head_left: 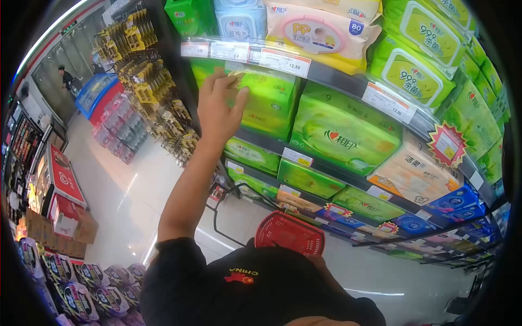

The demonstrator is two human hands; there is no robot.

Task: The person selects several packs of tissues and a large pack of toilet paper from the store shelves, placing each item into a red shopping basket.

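Glossy pale floor (pixel 136 190) runs beside a shop aisle, tall shelving on one side. On an upper shelf, at the end nearest the walkway, sits a green tissue pack (pixel 266 111), its broad printed side turned outward, presumably so that shoppers can read it. Over its upper corner lies the person's left hand (pixel 220 106), fingers loosely bent, thumb spread well apart, nothing gripped; whether the fingertips touch the wrapper or just hover, I cannot tell. Beside it stands a bigger green pack (pixel 348 133), then a peach pack (pixel 416 168), set side by side, probably to fill the shelf's width. Above them, price tags (pixel 285 62) line the shelf edge, likely put there to match the goods, and behind that edge sits a pink wipes pack (pixel 321 35). Low in front of the black shirt (pixel 250 282) is a red basket (pixel 277 231); a strip of right forearm (pixel 325 269) shows beside it, but the right hand is hidden, so its grasp cannot be told. Farther off, small packets (pixel 138 81) hang in rows, seemingly for easy picking, and another person (pixel 66 79) stands beyond.
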